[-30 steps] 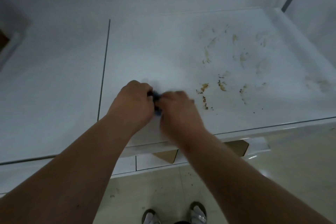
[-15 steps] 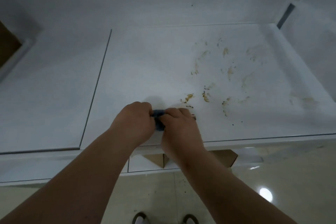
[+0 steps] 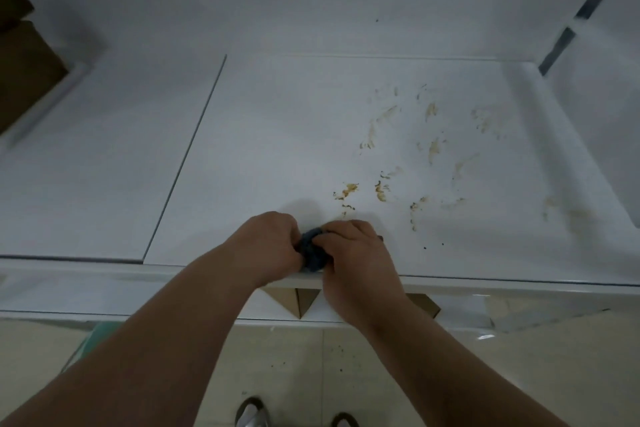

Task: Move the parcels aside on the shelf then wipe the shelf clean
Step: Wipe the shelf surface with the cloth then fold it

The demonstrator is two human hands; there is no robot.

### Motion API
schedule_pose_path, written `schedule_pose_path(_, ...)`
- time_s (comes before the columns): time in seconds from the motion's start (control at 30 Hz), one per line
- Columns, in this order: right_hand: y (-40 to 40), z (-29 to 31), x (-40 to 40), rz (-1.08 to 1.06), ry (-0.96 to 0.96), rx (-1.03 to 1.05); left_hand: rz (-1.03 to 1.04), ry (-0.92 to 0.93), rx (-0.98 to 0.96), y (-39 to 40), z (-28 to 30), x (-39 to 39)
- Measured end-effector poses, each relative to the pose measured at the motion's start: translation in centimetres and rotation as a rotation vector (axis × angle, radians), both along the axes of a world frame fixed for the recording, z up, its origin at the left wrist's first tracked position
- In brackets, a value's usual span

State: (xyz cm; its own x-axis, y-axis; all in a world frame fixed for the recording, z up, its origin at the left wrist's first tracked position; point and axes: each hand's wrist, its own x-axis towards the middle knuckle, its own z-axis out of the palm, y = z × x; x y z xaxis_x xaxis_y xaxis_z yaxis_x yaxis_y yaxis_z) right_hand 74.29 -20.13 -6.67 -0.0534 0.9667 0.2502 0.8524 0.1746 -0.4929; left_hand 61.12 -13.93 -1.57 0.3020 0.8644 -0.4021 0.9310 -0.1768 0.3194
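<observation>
- Left hand point(image 3: 266, 246) and right hand point(image 3: 356, 253) both grip the bunched dark blue cloth point(image 3: 313, 251), probably wadding it for scrubbing.
- It sits at the white shelf point(image 3: 277, 149) front edge, beside the brown smears point(image 3: 381, 189).

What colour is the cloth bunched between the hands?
Dark blue; the cloth shows best in the head view, at the shelf front edge.

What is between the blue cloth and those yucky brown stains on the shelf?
Nothing visible. Both hands, left hand and right hand, grip the blue cloth at the shelf front edge; only bare white surface lies before the brown stains.
</observation>
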Motion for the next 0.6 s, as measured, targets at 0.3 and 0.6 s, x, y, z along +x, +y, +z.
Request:
schedule_pose_path(0.3,-2.5,2.3,0.1,0.414,-0.11,-0.274,-0.157,0.233,-0.209,-1.5,0.8,-2.2)
schedule_pose_path(0.6,-1.0,7.6,4.2,0.243,0.265,-0.521,0.163,-0.393,-0.344,-1.5,4.0,-2.4)
